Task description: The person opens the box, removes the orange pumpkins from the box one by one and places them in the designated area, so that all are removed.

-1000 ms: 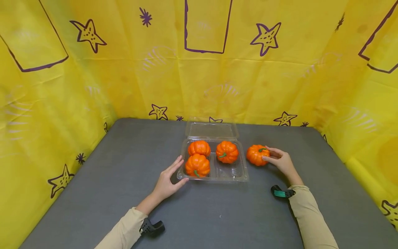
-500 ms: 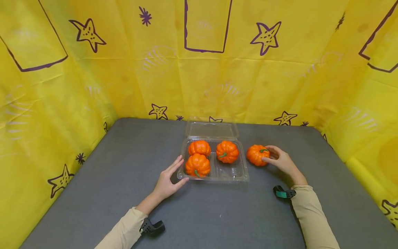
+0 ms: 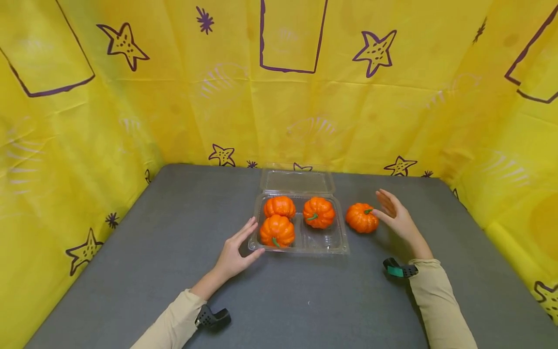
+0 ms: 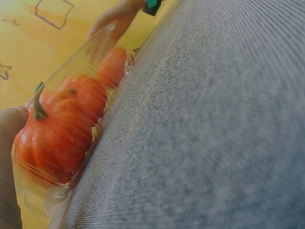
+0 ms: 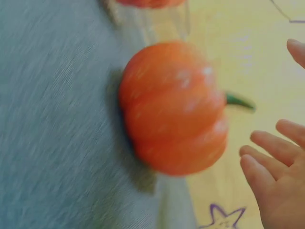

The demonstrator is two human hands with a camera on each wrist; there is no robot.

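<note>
Presently, we are holding our right hand [image 3: 402, 223], fingers wide, just right of the loose pumpkin [image 3: 361, 219] on the bench [image 3: 335, 295], while our left hand [image 3: 231, 257], fingers spread, is flanking the tray [image 3: 317, 239].

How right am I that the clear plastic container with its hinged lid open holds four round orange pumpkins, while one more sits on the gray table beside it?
The count is wrong: the head view shows three round orange pumpkins in the clear plastic container, not four. Its hinged lid is open, and one more pumpkin sits on the gray table beside it.
</note>
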